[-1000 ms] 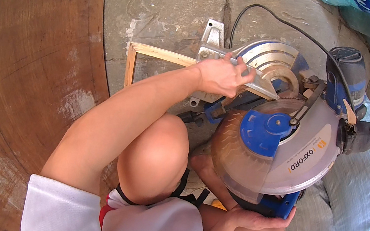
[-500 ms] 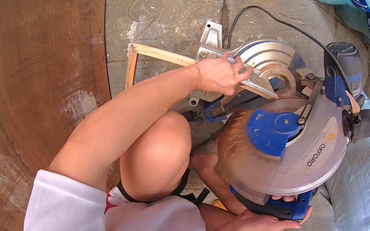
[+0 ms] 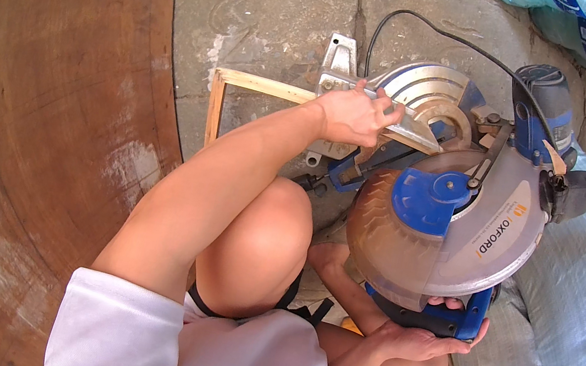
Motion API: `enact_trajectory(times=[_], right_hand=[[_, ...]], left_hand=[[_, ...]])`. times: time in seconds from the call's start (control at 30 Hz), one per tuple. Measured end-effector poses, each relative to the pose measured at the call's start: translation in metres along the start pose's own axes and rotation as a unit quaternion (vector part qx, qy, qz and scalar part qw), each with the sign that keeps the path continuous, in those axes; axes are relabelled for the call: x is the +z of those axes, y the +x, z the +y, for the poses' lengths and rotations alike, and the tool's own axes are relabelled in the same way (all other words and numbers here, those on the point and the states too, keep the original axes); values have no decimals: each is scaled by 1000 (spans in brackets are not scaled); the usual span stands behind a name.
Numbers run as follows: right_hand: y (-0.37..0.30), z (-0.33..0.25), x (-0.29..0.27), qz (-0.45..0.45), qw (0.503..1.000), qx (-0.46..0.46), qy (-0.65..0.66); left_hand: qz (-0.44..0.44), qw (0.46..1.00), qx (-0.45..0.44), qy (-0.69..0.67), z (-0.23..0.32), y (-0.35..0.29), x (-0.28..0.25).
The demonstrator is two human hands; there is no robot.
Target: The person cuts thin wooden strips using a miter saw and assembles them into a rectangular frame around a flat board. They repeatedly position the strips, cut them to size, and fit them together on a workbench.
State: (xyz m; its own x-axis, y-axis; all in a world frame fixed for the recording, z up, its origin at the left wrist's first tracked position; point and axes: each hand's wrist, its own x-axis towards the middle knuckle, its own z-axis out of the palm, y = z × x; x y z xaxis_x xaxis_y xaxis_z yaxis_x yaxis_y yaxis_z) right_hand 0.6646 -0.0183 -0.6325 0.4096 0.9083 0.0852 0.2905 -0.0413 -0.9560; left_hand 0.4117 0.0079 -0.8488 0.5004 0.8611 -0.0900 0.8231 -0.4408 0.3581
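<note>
Left arm stretched forward, left hand [image 3: 358, 118] clasping the metal fence [image 3: 420, 136], fingers hooked over its top; wooden frame [image 3: 270, 87] extending leftward from that hand; right hand [image 3: 415, 344], nearer the body, gripping the miter saw's [image 3: 490, 245] blue handle [image 3: 473, 315].

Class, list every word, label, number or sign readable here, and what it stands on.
Saw guard: brand lettering, dark with orange marks; legible, but not copied out here.
Saw guard, beside that: finer print, too small to read.
Shirt: black and red print, no clear word.
Plastic wrap: white lettering on blue, cut off; small pale label, too small to read.
</note>
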Motion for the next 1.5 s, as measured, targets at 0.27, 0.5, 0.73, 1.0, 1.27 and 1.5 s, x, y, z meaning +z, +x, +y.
enact_trajectory(times=[0.27, 0.5, 0.73, 1.0, 1.27, 1.5], right_hand=[[-3, 3, 0, -1, 1000, -7, 14], [-6, 8, -8, -27, 1000, -4, 6], [-11, 12, -8, -37, 999, -7, 10], [-15, 12, -3, -19, 1000, -5, 1], [-17, 13, 8, 28, 999, -30, 0], [-20, 14, 11, 35, 998, -37, -35]], left_hand=[[6, 999, -19, -26, -2, 2, 5], [19, 999, -38, -25, 0, 4, 13], [1, 998, -36, -44, -1, 3, 9], [25, 996, -60, -63, 0, 3, 6], [0, 998, -48, -31, 0, 3, 1], [-33, 999, -10, -3, -2, 4, -2]])
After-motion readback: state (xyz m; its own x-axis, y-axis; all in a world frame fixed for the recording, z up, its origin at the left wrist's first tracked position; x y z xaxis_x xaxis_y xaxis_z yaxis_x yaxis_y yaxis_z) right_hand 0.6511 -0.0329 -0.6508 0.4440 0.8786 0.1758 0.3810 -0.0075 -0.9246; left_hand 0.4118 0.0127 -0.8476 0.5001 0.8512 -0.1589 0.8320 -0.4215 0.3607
